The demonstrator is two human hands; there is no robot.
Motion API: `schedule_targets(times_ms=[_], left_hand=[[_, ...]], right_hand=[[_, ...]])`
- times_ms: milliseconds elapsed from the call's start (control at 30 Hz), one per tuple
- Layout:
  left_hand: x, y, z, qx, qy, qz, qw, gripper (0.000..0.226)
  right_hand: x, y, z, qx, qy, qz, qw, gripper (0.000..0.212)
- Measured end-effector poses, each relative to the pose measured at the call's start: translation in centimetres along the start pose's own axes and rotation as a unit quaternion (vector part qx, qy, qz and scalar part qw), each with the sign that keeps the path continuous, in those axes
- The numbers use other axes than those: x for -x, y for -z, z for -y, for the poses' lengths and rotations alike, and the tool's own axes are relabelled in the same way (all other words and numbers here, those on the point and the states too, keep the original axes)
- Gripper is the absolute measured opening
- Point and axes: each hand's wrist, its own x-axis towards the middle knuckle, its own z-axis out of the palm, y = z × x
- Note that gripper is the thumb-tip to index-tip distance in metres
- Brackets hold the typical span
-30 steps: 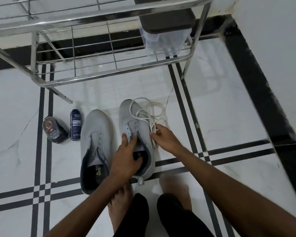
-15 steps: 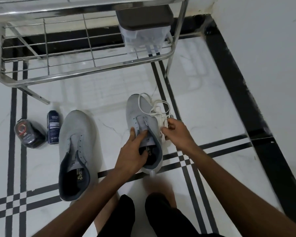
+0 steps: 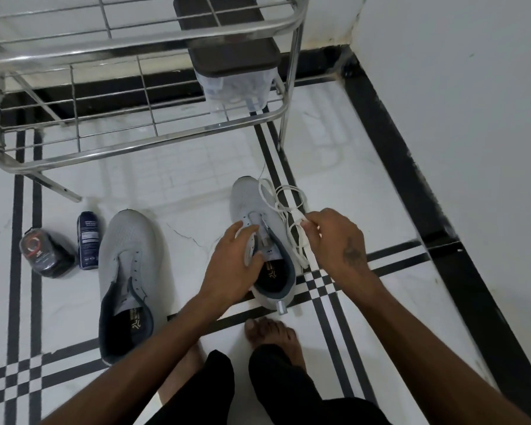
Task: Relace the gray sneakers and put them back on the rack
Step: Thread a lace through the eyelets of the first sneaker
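Rack (image 3: pixel 141 50) cut by top/left edges; can (image 3: pixel 88 240) label txt unreadable.

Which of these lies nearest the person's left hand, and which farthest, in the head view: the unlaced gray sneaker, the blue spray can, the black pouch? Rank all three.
From the left hand:
1. Unlaced gray sneaker, just to its left.
2. Blue spray can, beyond that sneaker.
3. Black pouch, farthest left.
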Motion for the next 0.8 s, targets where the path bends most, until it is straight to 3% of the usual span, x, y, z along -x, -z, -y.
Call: schedule_targets(times_ms=[167,300,433,500,667,800], left_hand=[[-0.3,3.6,-0.2,-0.026,-0.038,-0.083,0.995,0.042],[1.9,6.9,4.1,-0.088,0.074,-0.147,0.982,0.048],[5.3,8.8,9.0,-0.166,0.273,-0.081,0.944,0.085],[6.8,9.3,10.8,-0.148,0.313,-0.051,0.937,0.097],[8.3,8.7,11.9,-0.156,0.281,0.004,0.947,0.103],[7.9,8.1,11.2,-0.174,0.241,0.009,0.955,0.095]], right_hand=[[0.5,4.2,3.0,-0.184,0.063,-0.109,0.975,0.024],[0.8,6.8,6.3,-0.252,0.128,-0.100,0.954,0.025],[1.3,7.0,9.8,-0.263,0.204,-0.054,0.941,0.025],[1.3,6.6,11.5,-0.273,0.226,-0.027,0.935,0.025],[1.2,5.9,15.6,-0.330,0.243,0.034,0.912,0.025],[0.8,5.9,18.2,-0.361,0.245,0.077,0.897,0.024]])
